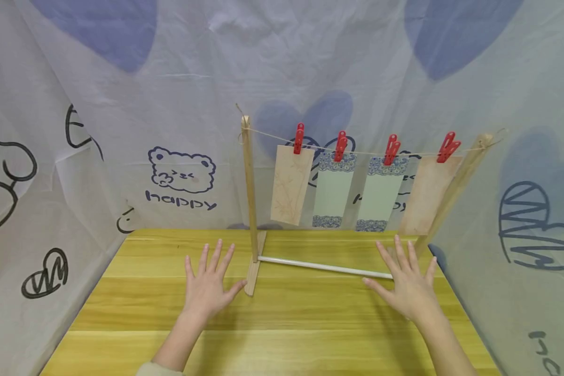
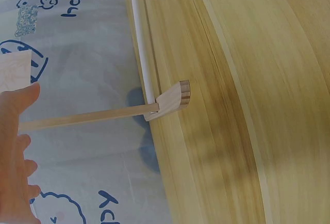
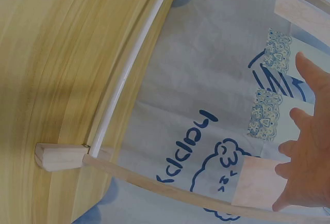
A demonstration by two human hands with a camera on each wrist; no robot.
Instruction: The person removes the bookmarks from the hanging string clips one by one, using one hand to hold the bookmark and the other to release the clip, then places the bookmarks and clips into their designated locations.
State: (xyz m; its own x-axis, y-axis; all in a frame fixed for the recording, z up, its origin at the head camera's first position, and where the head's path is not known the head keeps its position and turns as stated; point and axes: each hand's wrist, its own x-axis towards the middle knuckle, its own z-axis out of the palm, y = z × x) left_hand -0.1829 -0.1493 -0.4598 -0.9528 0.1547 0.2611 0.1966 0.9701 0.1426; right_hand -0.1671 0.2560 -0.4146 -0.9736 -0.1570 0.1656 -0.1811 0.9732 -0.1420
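Soft, even light — faint shadows on tabletop [image 1: 310, 318].

Red clothespegs [image 1: 299, 139], right of centre in the head view
Middle cards [image 1: 336, 190]: pale green, blue floral bands at both ends; outer cards [image 1: 290, 183]: pinkish beige, the left one branch-patterned. Lower in the frame: white rod [image 1: 324, 267], yellow wood-grained tabletop [image 1: 310, 326].

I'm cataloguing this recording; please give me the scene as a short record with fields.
Stand: two light-wood posts, joined low down by a slim white rod
Line: thin beige string between post tops
Clips: four red plastic clothespins, one per card
Cards: two rectangular beige paper cards outermost; two pale-green paper cards with blue-patterned ends between them
Left grip: bare hand, fingers spread, holding nothing
Right grip: bare hand, fingers spread, holding nothing
Surface: yellow wood-grain tabletop
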